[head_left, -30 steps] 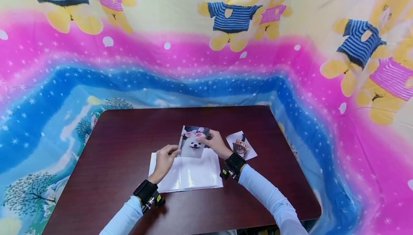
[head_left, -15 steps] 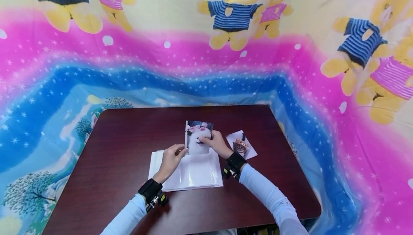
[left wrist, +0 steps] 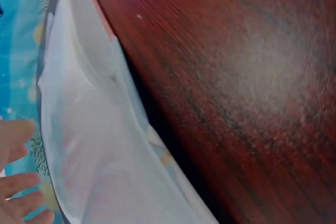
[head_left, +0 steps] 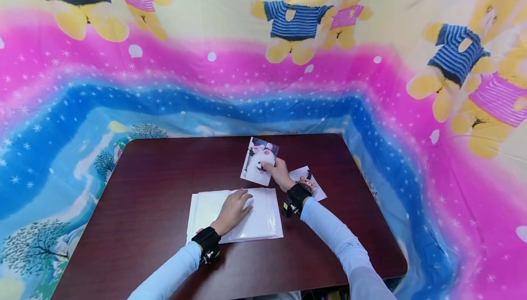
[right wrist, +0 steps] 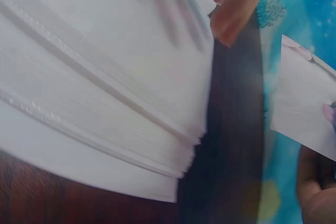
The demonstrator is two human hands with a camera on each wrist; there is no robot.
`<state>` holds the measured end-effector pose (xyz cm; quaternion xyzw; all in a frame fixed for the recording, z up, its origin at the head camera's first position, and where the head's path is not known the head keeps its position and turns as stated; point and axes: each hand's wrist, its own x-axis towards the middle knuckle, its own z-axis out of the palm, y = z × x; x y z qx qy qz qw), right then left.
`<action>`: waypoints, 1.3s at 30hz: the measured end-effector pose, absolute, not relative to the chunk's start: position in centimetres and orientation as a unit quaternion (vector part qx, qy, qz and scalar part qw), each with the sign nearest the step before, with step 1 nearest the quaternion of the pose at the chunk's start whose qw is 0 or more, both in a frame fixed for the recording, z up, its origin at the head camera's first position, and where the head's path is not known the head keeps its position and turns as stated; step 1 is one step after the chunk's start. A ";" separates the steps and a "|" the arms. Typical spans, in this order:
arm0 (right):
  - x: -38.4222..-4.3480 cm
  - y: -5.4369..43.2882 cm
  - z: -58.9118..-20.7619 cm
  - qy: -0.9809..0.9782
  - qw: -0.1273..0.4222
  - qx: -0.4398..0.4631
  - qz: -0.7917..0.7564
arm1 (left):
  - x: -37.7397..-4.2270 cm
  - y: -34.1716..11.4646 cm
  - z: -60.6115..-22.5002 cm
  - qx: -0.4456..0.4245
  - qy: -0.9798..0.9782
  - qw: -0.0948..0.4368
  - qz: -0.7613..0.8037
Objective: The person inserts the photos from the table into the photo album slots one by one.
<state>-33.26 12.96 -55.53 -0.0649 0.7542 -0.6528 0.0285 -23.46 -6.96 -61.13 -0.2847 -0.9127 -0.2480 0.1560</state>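
Note:
Pinched by its right edge in my right hand (head_left: 282,175), a photo (head_left: 252,175) of a white fluffy dog wearing pink flowers is held beyond the album, slightly tilted. Between thumb and fingers of the right hand (right wrist: 321,203), the same photo (right wrist: 304,98) also shows in the right wrist view. My left hand (head_left: 233,211) is over the middle of an open photo album (head_left: 206,206) with glossy, blank white pages, its fingers extended and holding nothing. In the left wrist view, the album's clear sleeve (left wrist: 121,145) bulges up from the other pages.
A second photo (head_left: 319,193), of a cat in a bear hat, lies right of the album, partly hidden behind my right hand and wrist. The dark wooden table (head_left: 164,167) has rounded corners. A printed cloth (head_left: 230,76) with teddy bears hangs around it.
The right hand has carried the dog photo up and away from the album. My left hand has let go of the photo's left edge and moved right, over the page.

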 end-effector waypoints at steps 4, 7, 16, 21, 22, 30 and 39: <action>-33.4 12.6 -56.6 0.750 0.076 -0.051 -0.655 | -23.4 -7.0 -61.8 -0.294 -0.930 0.113 -0.188; -33.4 12.4 -57.0 0.752 0.090 -0.062 -0.650 | -23.2 -7.1 -62.2 -0.294 -0.936 0.094 -0.171; -34.7 11.2 -57.0 0.750 0.047 -0.012 -0.659 | -22.8 -7.0 -63.0 -0.301 -0.920 0.153 -0.196; -35.1 10.5 -57.7 0.752 0.049 0.012 -0.657 | -22.5 -7.0 -63.4 -0.297 -0.919 0.171 -0.194; -35.0 10.5 -57.9 0.759 0.052 0.012 -0.648 | -22.5 -7.0 -63.5 -0.296 -0.920 0.174 -0.191; -34.3 10.8 -59.3 0.827 0.051 -0.006 -0.559 | -22.5 -6.9 -63.6 -0.291 -0.922 0.183 -0.177; -34.8 11.0 -59.4 0.875 0.027 -0.056 -0.481 | -22.4 -7.1 -63.6 -0.297 -0.922 0.180 -0.172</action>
